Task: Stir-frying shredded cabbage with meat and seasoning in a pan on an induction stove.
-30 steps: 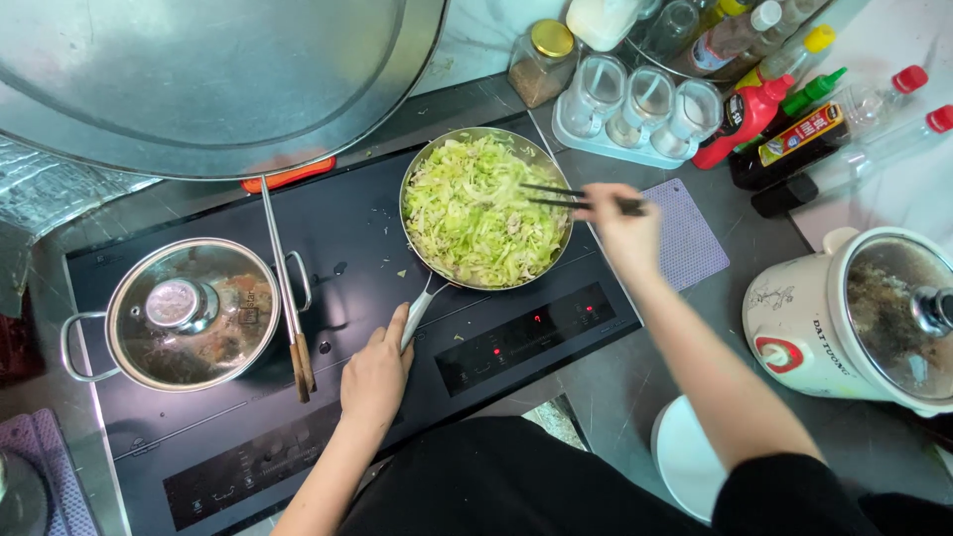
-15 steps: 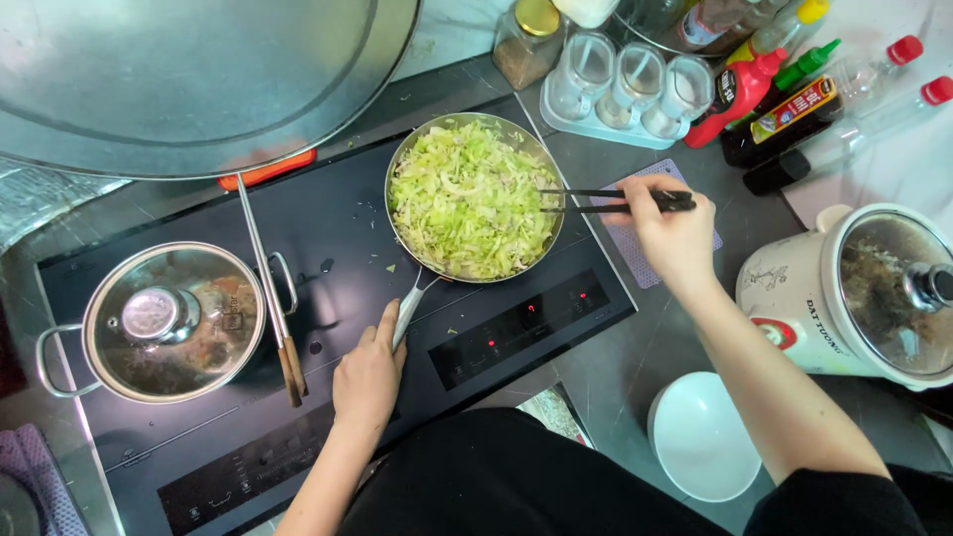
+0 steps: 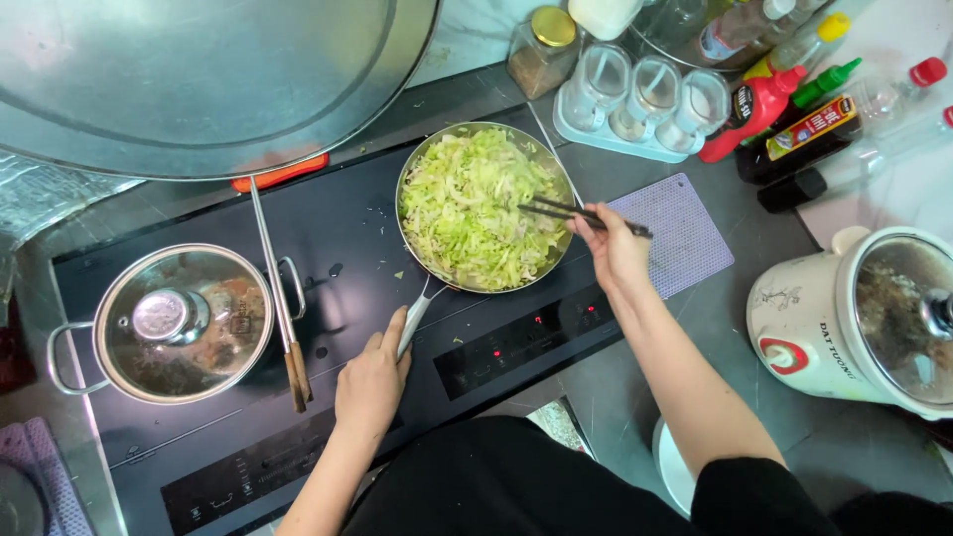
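Two pans on the black glass cooktop [image 3: 338, 238]: a round steel frying pan [image 3: 484, 206] far and centre, heaped with pale green shredded cabbage [image 3: 467, 208], and a two-handled pot [image 3: 179, 323] on the left under a glass lid with a metal knob. Two pairs of chopsticks too. One dark pair [image 3: 581, 211] is pinched in the right hand [image 3: 615, 253], tips poking into the cabbage at the pan's right edge. The other, a long pair of wooden chopsticks [image 3: 278, 298], just lies on the cooktop between pot and pan.

The left hand [image 3: 372, 382] is curled around the end of the pan's slim metal handle, on the near side.

Far right there's a tray of three clear jars [image 3: 650, 94], then a cluster of sauce bottles [image 3: 794, 109], some cut off by the top edge so I can't get a solid count. A big shiny metal lid or hood [image 3: 199, 79] fills the far left, only part showing. A white cooker [image 3: 864, 318] with a glass lid sits at right, contents murky. A purple dotted mat [image 3: 680, 233] lies beside the pan.
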